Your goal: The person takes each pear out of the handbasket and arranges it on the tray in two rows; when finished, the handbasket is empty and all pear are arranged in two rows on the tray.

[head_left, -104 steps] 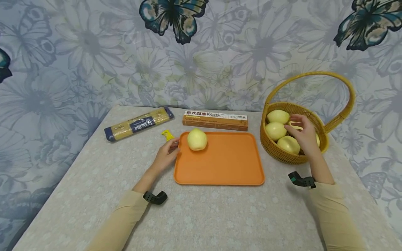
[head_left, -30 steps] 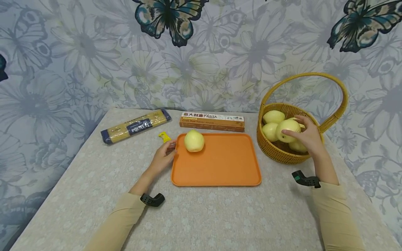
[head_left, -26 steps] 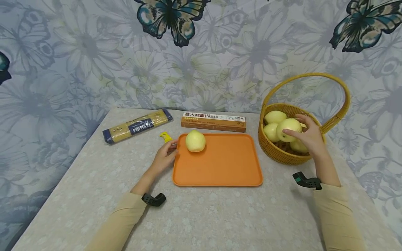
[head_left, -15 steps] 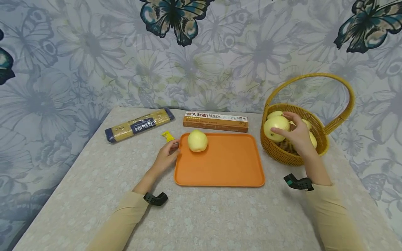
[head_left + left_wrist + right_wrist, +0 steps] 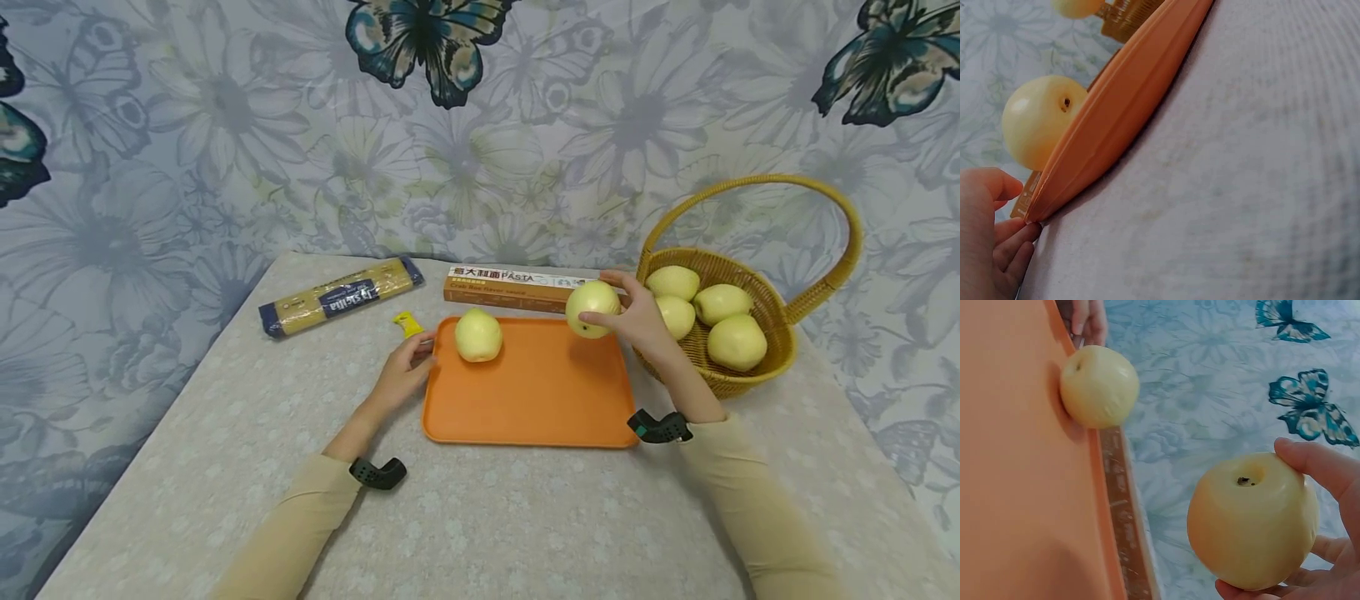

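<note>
A pale yellow apple is in my right hand, thumb and fingers round its sides, above the tray's far right corner. Close up in the right wrist view, the same apple shows its dark dimple. The orange tray lies mid-table and bears a second apple near its far left corner. My left hand rests at the tray's left edge. In the left wrist view its bent fingers touch the rim, with a gap between the upper digit and the tray.
Right of the tray stands a wicker basket with a tall handle and several apples. Behind the tray lies a pasta box; a spaghetti packet is at back left. A small yellow object sits by my left hand.
My right hand has taken an apple from among the others in the basket and carried it left over the tray. The left hand has stayed at the tray's edge.
</note>
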`<action>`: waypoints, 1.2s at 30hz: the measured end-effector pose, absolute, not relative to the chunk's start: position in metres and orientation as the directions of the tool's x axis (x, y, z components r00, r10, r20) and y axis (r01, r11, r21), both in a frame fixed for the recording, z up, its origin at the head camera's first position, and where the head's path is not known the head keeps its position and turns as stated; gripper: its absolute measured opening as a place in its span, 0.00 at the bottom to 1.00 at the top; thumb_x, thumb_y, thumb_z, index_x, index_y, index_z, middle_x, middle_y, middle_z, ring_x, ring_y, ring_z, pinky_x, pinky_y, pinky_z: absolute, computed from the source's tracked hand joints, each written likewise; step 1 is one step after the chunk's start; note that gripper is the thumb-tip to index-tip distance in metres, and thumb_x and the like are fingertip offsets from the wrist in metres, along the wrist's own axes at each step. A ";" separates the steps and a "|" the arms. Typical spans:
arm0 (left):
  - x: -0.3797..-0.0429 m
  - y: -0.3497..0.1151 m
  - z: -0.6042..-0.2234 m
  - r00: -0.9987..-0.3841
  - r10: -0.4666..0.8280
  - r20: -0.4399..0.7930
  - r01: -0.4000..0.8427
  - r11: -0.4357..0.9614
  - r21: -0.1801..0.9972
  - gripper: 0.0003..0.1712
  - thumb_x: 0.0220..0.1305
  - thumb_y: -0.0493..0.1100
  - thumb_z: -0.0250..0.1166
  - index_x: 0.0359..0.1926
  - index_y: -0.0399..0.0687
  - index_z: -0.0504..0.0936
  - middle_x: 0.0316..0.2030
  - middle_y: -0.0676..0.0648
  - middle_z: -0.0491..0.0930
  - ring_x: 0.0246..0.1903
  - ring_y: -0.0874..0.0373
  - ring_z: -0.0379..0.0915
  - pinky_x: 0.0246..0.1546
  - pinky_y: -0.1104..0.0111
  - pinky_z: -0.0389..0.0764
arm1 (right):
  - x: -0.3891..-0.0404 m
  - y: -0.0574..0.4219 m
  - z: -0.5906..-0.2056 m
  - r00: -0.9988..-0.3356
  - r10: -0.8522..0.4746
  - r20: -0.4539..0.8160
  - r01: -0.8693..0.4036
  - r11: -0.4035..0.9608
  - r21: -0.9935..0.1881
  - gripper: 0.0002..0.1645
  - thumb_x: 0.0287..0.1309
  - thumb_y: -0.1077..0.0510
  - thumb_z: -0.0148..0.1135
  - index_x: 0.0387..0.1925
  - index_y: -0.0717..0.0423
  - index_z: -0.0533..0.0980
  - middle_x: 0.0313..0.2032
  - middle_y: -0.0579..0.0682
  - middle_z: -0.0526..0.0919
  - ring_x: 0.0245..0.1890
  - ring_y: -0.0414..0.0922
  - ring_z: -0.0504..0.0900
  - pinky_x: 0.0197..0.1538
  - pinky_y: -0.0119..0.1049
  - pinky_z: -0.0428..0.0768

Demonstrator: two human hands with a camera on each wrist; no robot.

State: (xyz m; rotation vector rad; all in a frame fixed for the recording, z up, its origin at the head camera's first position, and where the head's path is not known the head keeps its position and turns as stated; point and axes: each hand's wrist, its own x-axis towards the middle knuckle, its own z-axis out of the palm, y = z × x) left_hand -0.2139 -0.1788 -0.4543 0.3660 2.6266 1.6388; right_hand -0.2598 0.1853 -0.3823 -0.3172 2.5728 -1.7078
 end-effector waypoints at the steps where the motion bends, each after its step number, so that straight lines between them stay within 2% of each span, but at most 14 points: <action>1: -0.214 -0.179 -0.454 -0.972 0.210 0.103 0.186 0.421 0.888 0.28 0.68 0.35 0.55 0.66 0.29 0.63 0.62 0.28 0.67 0.61 0.36 0.68 0.63 0.49 0.71 | -0.262 0.181 -0.386 -0.977 -0.199 0.072 -0.143 0.373 -0.917 0.47 0.52 0.56 0.70 0.70 0.55 0.57 0.69 0.58 0.59 0.63 0.61 0.68 0.59 0.56 0.75; 5: -0.213 -0.180 -0.453 -0.971 0.212 0.108 0.191 0.422 0.886 0.28 0.68 0.35 0.55 0.66 0.28 0.63 0.62 0.27 0.67 0.60 0.36 0.68 0.63 0.48 0.71 | -0.269 0.164 -0.397 -0.971 -0.235 0.047 -0.138 0.387 -0.912 0.48 0.49 0.56 0.72 0.69 0.54 0.58 0.69 0.57 0.60 0.62 0.60 0.69 0.59 0.56 0.76; 14: -0.214 -0.180 -0.455 -0.971 0.211 0.111 0.192 0.416 0.889 0.27 0.68 0.35 0.55 0.66 0.29 0.63 0.61 0.28 0.68 0.60 0.37 0.68 0.63 0.49 0.72 | -0.277 0.134 -0.418 -0.954 -0.298 0.027 -0.156 0.420 -0.894 0.48 0.47 0.55 0.74 0.67 0.58 0.61 0.63 0.59 0.68 0.58 0.59 0.73 0.55 0.54 0.78; 36: -0.214 -0.179 -0.455 -0.971 0.214 0.102 0.185 0.414 0.891 0.27 0.68 0.34 0.55 0.65 0.30 0.64 0.62 0.28 0.67 0.61 0.37 0.67 0.64 0.49 0.71 | -0.277 0.118 -0.442 -0.936 -0.351 0.013 -0.172 0.428 -0.887 0.50 0.44 0.58 0.75 0.67 0.59 0.61 0.66 0.59 0.65 0.58 0.61 0.71 0.55 0.56 0.78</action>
